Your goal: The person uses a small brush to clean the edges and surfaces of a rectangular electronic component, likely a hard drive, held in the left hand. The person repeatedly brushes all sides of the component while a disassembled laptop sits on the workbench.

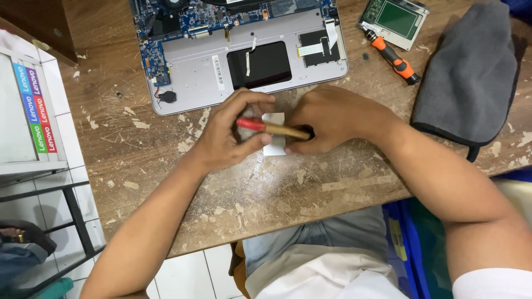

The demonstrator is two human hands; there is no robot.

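from the head view, looking straight down, both forearms come in from the bottom corners and meet over the middle of the worn wooden table with flaking paint (166, 144). the left hand (224, 138) is curled, fingers bent inward, thumb and fingertips closed on the red end of a slim brush-like tool with a red tip and a tan wooden handle (271, 128). the right hand (332, 119) is cupped palm down, its fingers closed around the other end of that same tool, knuckles toward the laptop. the tool lies nearly level between the 2 hands, slanting a little down to the right. under it, flat on the table, sits a small white rectangular piece (275, 135), partly hidden by the fingers; whether either hand presses on it i cannot tell.

just beyond the hands lies an opened silver laptop base with a blue circuit board and black battery exposed (244, 50). to the right of it, an orange and black screwdriver (390, 55) rests against a small green board in a metal frame (394, 19). a folded grey cloth (471, 77) lies at the table's right edge, well apart from the hands.
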